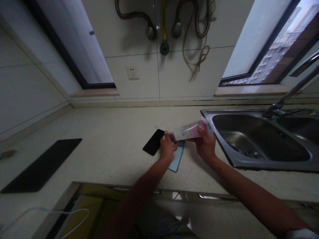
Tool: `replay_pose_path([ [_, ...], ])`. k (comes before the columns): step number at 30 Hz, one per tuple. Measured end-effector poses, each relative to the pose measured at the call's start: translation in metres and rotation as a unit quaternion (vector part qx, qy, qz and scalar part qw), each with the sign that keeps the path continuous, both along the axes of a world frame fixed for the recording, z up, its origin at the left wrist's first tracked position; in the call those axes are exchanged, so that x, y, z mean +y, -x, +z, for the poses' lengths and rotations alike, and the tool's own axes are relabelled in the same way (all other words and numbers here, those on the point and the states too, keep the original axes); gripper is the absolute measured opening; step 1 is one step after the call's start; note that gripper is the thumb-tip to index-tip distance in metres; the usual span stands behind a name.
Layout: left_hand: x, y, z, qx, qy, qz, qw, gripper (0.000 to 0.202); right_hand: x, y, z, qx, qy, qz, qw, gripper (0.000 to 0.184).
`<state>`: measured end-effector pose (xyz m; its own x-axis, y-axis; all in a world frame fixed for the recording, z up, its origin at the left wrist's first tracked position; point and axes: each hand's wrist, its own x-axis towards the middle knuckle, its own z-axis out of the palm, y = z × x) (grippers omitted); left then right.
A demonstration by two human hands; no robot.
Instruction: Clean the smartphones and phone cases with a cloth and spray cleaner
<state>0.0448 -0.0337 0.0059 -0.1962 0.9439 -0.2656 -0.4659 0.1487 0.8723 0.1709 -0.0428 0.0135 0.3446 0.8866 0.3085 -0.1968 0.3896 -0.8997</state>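
A clear plastic packet (186, 130) with pink and white printing is held above the counter, tilted up to the right. My right hand (206, 144) is closed around its right part, thumb on top. At its left end my left hand (168, 146) pinches the packet with closed fingers. Beneath and left of my left hand lies a flat black phone-like slab (152, 143). A light blue, phone-shaped piece (177, 159) rests flat on the counter below the packet, its upper part partly covered by my left hand.
A steel double sink (249, 132) with a chrome tap (276, 106) is set into the pale counter (112, 132) on the right. A black mat (47, 166) lies at the left, with a white cable (62, 210) near the front edge. Hoses and a socket (132, 72) are on the wall.
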Motion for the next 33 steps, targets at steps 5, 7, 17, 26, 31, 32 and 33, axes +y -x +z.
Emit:
replay_pose_path([
  [5, 0.007, 0.014, 0.003, -0.050, 0.037, -0.089, 0.994, 0.044, 0.006, -0.012, 0.012, 0.060, -0.030, -0.032, 0.997, 0.032],
  [7, 0.010, 0.019, 0.004, -0.075, 0.041, -0.102, 0.991, 0.047, 0.010, -0.019, 0.017, 0.088, -0.051, -0.061, 0.993, 0.032],
  [17, 0.013, 0.026, -0.004, -0.237, 0.107, -0.269, 0.927, 0.050, 0.006, -0.036, 0.020, -0.110, -0.097, -0.089, 0.985, 0.036],
  [26, 0.017, 0.030, -0.003, -0.264, 0.129, -0.286, 0.912, 0.045, -0.007, -0.028, 0.021, -0.100, -0.137, -0.091, 0.981, 0.034],
  [31, 0.014, 0.029, -0.003, -0.266, 0.125, -0.308, 0.905, 0.039, 0.002, -0.034, 0.016, -0.216, -0.048, -0.027, 0.975, 0.037],
  [32, 0.014, 0.029, -0.004, -0.268, 0.126, -0.312, 0.903, 0.038, 0.002, -0.035, 0.016, -0.242, -0.034, -0.020, 0.970, 0.038],
  [33, 0.014, 0.030, -0.005, -0.270, 0.125, -0.314, 0.901, 0.037, 0.002, -0.035, 0.016, -0.251, -0.030, -0.025, 0.967, 0.038],
])
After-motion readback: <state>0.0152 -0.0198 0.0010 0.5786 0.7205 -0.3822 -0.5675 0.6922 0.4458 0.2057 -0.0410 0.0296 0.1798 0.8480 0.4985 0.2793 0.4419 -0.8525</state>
